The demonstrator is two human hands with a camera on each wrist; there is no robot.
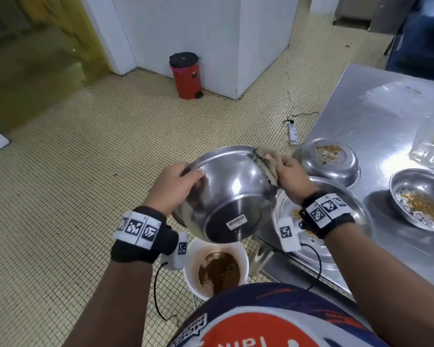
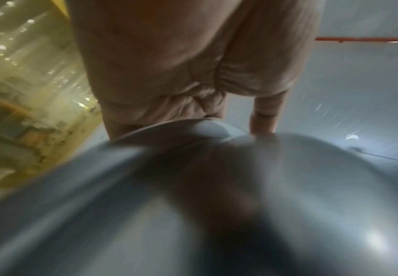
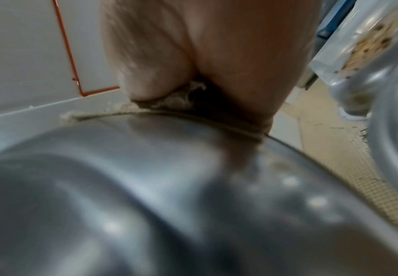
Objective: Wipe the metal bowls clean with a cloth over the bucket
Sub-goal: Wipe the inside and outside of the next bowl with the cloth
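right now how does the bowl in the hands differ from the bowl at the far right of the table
The held bowl is tilted above the white bucket, its underside toward the camera; the far-right bowl sits upright on the steel table. The left hand grips the held bowl's rim and the right hand presses a cloth on it; the far-right bowl is untouched, holding yellowish food residue. Both are shiny metal.

The head view is evenly lit and mostly sharp, with soft overhead light. Bright glare patches sit on the tilted round steel bowl [image 1: 232, 194] and on the brushed steel counter [image 1: 376, 113] at the right, where dark shadows pool beside the dishes. Straight lines of the beige small-tiled floor [image 1: 90, 171] bend toward the edges from the wide lens. Both wrist views are dimmer and heavily blurred: the near bowl surface smears into grey streaks with a few white highlights, and the far background is soft.
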